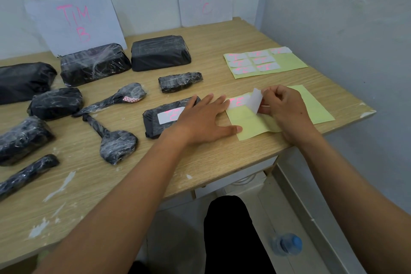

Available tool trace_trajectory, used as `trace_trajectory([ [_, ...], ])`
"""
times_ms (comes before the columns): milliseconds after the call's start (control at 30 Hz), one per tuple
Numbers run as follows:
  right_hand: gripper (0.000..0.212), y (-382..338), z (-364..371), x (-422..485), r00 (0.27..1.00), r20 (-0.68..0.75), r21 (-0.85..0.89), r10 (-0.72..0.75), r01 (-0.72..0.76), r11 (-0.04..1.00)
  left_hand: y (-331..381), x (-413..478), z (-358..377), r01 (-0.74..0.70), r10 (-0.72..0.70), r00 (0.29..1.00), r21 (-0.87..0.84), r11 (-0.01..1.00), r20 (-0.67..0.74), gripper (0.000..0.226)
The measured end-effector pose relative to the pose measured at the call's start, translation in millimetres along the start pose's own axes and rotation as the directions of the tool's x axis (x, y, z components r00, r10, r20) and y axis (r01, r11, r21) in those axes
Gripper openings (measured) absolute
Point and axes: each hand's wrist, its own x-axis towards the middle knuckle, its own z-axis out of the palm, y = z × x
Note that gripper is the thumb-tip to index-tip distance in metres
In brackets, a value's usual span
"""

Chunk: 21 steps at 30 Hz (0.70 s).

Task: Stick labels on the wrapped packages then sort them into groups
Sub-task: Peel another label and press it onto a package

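Observation:
My right hand (283, 107) pinches a white label (255, 100) with pink writing, curled half off a yellow backing sheet (251, 124). My left hand (206, 121) lies flat with fingers spread, pressing the sheet's left edge down. Just left of it sits a small black wrapped package (155, 124) that carries a white label (170, 115). Several more black plastic-wrapped packages without labels lie across the left half of the table, among them a large block (160, 52) and a long-handled shape (111, 138).
A second yellow sheet (264, 62) with several pink-lettered labels lies at the back right. Paper signs "TIM B" (75, 24) and "TIM C" (205, 0) lean on the wall. The wooden table's (200, 169) edge runs close on the right. A water bottle (287, 243) lies on the floor.

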Motion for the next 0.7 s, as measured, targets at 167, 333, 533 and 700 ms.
trace_trajectory([
  [167,0.022,3,-2,1,0.988,-0.13,0.177,0.079,-0.056,0.983,-1,0,1,0.003,-0.003,1.0,-0.009,1.0,-0.003,0.085],
  [333,0.022,0,-5,1,0.958,-0.236,0.383,0.163,-0.063,0.922,-1,-1,1,0.0,0.0,1.0,-0.015,1.0,-0.018,0.085],
  [533,0.017,3,-1,1,0.964,-0.247,0.296,0.1,-0.023,0.955,-2,-1,6,-0.015,-0.001,0.994,-0.139,0.99,-0.113,0.08],
  [700,0.013,-2,11,-4,0.968,-0.228,0.004,-0.107,0.111,0.994,-5,-6,3,-0.13,-0.053,0.945,-0.519,0.845,-0.322,0.044],
])
